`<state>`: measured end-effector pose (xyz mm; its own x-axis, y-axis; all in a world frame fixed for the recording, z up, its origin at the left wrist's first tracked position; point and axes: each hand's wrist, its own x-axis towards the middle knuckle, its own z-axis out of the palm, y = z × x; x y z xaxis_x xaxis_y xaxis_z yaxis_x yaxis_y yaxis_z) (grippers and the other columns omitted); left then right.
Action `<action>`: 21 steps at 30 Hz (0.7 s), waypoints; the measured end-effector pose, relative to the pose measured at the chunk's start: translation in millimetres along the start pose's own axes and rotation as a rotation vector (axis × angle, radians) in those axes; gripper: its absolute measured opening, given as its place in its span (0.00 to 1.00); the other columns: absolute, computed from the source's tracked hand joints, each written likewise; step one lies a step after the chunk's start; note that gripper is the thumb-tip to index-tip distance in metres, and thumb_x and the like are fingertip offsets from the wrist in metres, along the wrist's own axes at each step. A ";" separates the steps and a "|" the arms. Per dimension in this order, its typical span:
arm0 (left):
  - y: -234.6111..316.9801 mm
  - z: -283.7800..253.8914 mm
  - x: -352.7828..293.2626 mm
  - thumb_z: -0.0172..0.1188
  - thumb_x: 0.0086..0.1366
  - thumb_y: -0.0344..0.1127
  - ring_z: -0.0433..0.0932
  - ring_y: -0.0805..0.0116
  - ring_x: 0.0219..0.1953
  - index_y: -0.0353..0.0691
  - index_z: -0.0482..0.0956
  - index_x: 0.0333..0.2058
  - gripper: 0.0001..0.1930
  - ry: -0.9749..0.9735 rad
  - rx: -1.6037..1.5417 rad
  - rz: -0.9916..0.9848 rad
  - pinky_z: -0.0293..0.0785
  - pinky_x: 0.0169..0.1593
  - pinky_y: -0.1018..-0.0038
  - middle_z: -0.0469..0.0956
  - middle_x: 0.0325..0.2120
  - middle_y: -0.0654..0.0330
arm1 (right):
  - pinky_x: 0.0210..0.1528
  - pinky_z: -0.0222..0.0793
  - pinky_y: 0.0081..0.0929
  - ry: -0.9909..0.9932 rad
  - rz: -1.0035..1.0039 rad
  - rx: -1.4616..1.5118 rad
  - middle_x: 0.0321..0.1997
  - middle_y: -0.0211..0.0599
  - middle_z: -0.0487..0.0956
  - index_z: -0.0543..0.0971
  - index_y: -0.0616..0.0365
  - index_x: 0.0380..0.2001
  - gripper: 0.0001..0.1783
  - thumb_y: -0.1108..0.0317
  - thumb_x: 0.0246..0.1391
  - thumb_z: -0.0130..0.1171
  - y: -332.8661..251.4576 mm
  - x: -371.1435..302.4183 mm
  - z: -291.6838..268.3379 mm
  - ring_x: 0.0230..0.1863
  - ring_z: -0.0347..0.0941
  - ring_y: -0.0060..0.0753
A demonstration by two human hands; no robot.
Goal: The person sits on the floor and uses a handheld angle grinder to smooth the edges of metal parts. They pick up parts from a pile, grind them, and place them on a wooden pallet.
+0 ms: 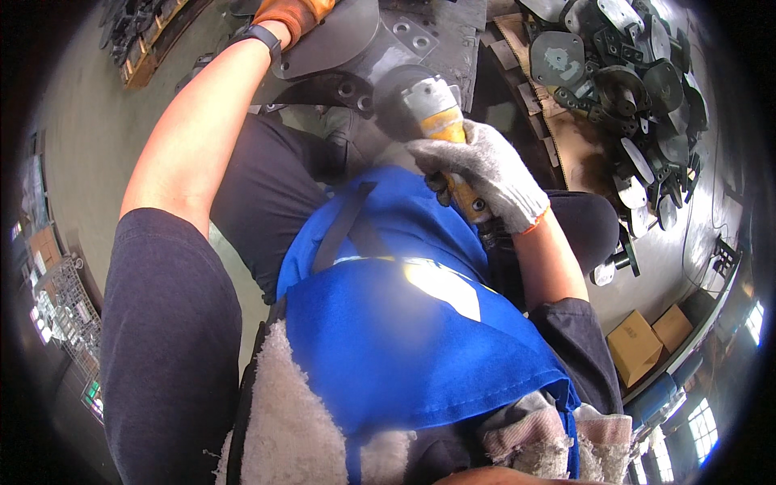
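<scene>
Two bare forearms reached up and away from a person seated in a blue apron (380, 323), which carried a glaring pale patch (444, 287) whose detail was washed out. Dark trousers (271, 174) showed beyond it, the knees spread to either side.

The right arm was bent; its right hand (489, 166), in a grey knitted glove, had its fingers wrapped around the body of a yellow angle grinder (443, 121). The grinder tilted up and leftward, its round head beside the near edge of a dark metal part (347, 44) with a broad rounded plate and bolt holes. Whether the disc touched the metal could not be told.

The left arm stretched nearly straight, with a dark band (265, 37) at the wrist. Its left hand (293, 13), in an orange glove, lay at the plate's far left, cut by the upper edge, so the grip of its fingers could not be told.

Beneath the part was a dark, scuffed work surface (461, 52). To the right, many similar metal pieces (622, 93) were heaped over brown sheeting. Farther off, on a grey floor (85, 174), were a wooden pallet (145, 61) at left and two cardboard boxes (633, 347) at right, one with a small unreadable mark; bright windows (703, 428) lay beyond.
</scene>
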<state>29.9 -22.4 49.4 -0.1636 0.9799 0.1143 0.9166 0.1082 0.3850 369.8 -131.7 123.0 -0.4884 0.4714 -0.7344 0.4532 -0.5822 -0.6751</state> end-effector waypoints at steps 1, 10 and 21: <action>-0.1 0.4 0.5 0.57 0.67 0.42 0.82 0.45 0.51 0.37 0.85 0.47 0.18 0.000 0.006 0.001 0.78 0.56 0.58 0.84 0.45 0.42 | 0.28 0.75 0.21 0.014 0.026 -0.016 0.27 0.32 0.80 0.80 0.60 0.37 0.19 0.55 0.56 0.72 -6.4 -5.4 4.1 0.23 0.76 0.22; -6.4 8.2 7.7 0.57 0.65 0.41 0.82 0.45 0.51 0.38 0.85 0.47 0.17 -0.014 0.035 -0.014 0.78 0.56 0.59 0.84 0.45 0.43 | 0.26 0.74 0.22 0.017 0.038 0.021 0.25 0.32 0.79 0.79 0.59 0.36 0.18 0.56 0.56 0.73 4.9 -7.8 1.4 0.21 0.76 0.22; 10.2 -3.4 3.9 0.56 0.66 0.40 0.82 0.46 0.52 0.43 0.85 0.50 0.17 -0.077 0.024 -0.123 0.78 0.57 0.59 0.84 0.47 0.44 | 0.26 0.75 0.22 0.012 0.027 0.002 0.24 0.32 0.79 0.79 0.60 0.37 0.18 0.57 0.56 0.73 4.6 -2.8 -1.7 0.22 0.76 0.22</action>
<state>37.4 -18.1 56.9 -0.2480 0.9688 -0.0031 0.8998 0.2315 0.3697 374.5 -134.6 121.9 -0.4668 0.4634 -0.7532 0.4647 -0.5961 -0.6547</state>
